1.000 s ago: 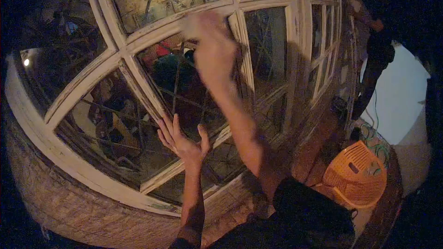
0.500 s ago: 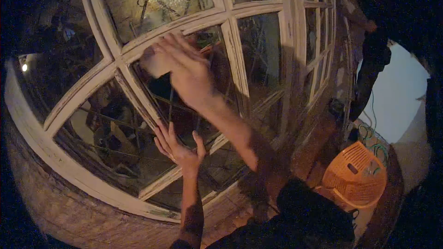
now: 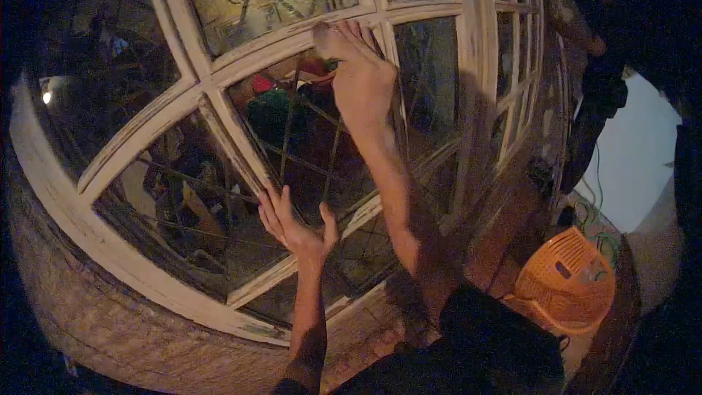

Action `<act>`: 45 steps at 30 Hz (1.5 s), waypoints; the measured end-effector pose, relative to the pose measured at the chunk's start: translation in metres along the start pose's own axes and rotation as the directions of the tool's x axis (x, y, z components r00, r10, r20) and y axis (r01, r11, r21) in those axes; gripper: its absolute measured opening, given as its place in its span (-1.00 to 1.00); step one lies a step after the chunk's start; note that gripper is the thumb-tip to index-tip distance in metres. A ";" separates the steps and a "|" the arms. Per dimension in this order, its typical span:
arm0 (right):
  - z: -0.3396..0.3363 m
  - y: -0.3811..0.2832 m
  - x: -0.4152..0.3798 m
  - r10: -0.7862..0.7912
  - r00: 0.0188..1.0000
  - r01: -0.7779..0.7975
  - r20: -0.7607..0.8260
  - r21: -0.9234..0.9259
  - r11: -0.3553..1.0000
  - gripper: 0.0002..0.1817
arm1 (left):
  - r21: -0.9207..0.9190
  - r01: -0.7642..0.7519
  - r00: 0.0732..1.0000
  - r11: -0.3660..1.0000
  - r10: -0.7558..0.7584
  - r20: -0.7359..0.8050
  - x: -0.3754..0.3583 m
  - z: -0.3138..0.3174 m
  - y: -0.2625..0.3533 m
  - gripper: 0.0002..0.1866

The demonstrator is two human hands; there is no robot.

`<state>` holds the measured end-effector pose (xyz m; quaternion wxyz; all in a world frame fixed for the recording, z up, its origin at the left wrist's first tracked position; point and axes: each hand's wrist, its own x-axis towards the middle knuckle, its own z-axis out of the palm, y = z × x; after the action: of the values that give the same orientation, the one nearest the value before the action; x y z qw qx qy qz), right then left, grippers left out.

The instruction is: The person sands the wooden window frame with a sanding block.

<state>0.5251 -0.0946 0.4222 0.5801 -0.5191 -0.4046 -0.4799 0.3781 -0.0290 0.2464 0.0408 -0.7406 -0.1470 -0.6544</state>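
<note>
White, flaking paint covers the wooden bars of the arched window (image 3: 183, 99), set in a brick wall. The left hand (image 3: 292, 225) lies flat against the lower part of a glass pane (image 3: 307, 146), fingers spread and holding nothing. The right hand (image 3: 358, 77) is raised to that pane's top corner, fingers pressed at the frame; whether they grip anything I cannot tell. An orange basket (image 3: 567, 281) stands on the floor, well apart to the right.
</note>
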 end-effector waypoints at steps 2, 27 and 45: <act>0.023 -0.004 -0.015 -0.106 0.993 0.109 -0.061 0.046 0.993 -0.59 | -0.026 0.020 1.000 0.999 -0.020 -0.016 -0.001 0.001 -0.001 -0.30; 0.041 -0.065 -0.031 -0.194 0.972 0.214 -0.131 0.165 0.963 -0.59 | -0.233 0.023 0.996 0.972 -0.044 -0.083 -0.014 0.005 -0.008 -0.16; 0.033 -0.017 -0.021 -0.017 0.991 0.032 -0.131 0.117 0.993 -0.66 | -0.180 -0.041 0.999 0.983 0.038 -0.018 -0.006 -0.005 -0.006 -0.15</act>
<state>0.5049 -0.0591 0.4101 0.6293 -0.4461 -0.4003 -0.4947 0.3715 -0.0255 0.2399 -0.0124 -0.7394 -0.0723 -0.6692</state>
